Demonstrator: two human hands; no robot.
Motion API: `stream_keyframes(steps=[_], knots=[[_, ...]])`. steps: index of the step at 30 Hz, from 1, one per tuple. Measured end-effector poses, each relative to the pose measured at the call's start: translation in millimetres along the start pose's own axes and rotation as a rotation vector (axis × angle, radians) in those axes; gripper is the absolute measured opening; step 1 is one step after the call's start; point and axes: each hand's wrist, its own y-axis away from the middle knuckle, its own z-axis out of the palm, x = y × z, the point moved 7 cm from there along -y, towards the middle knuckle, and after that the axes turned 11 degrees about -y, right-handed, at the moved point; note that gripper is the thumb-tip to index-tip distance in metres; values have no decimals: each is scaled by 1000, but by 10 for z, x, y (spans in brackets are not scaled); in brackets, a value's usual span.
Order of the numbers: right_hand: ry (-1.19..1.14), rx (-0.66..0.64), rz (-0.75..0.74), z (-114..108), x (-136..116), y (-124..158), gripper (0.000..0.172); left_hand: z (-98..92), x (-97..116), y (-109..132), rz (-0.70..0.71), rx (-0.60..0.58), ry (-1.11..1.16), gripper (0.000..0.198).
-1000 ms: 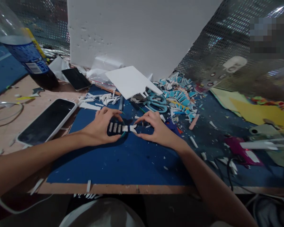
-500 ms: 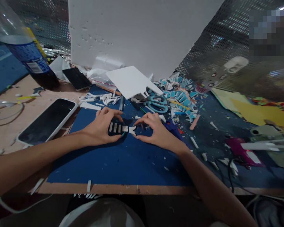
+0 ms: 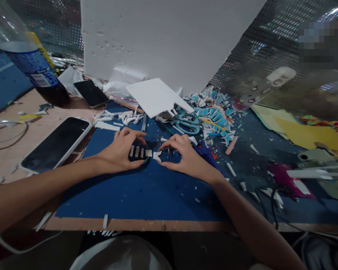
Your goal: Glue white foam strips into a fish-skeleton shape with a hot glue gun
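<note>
A small black-and-white striped piece (image 3: 137,152) lies low over the blue mat, its white end pointing right. My left hand (image 3: 121,150) curves round it, the thumb along its near edge and the fingers at its far edge. Just right of it sits a small white forked piece (image 3: 157,156), close against the white end; whether the two are joined I cannot make out. My right hand (image 3: 183,155) has thumb and index finger at the two prongs of this forked piece. The palm side of both hands is partly hidden.
A blue mat (image 3: 146,195) covers the bench front. Around it are a phone (image 3: 59,144), a dark-drink bottle (image 3: 41,71), light-blue scissors (image 3: 187,123), a white sheet (image 3: 156,95), blue and white scraps (image 3: 216,116) and a magenta device (image 3: 290,180) with a cord.
</note>
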Motion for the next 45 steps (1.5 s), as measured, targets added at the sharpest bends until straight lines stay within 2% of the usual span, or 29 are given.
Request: stream_keyframes(steps=[6,11,16,19,22,28,32,37,45], knots=[[-39,-16,-1,-38,34,17,30,12,-12,-5,4,-1,-7,61],[-29,-30,73,-170,106,63,34,13,-7,-2,2,-13,-11,60],[26,93,83,-275,90,74,22,0,13,2,26,4,-19,61],[49,168,66,-292,34,84,23,-1,15,5,44,20,-26,62],[98,184,28,-240,-64,89,29,-2,13,4,48,30,-28,61],[405,31,-44,112,-195,56,43,-6,32,-4,40,21,-34,58],[599,-17,-91,266,-174,42,37,-2,26,-5,31,15,-25,58],[626,-43,-128,245,-146,47,30,5,17,-1,38,3,-13,54],[430,-153,-134,93,-168,84,17,8,15,-5,25,-15,-10,53]])
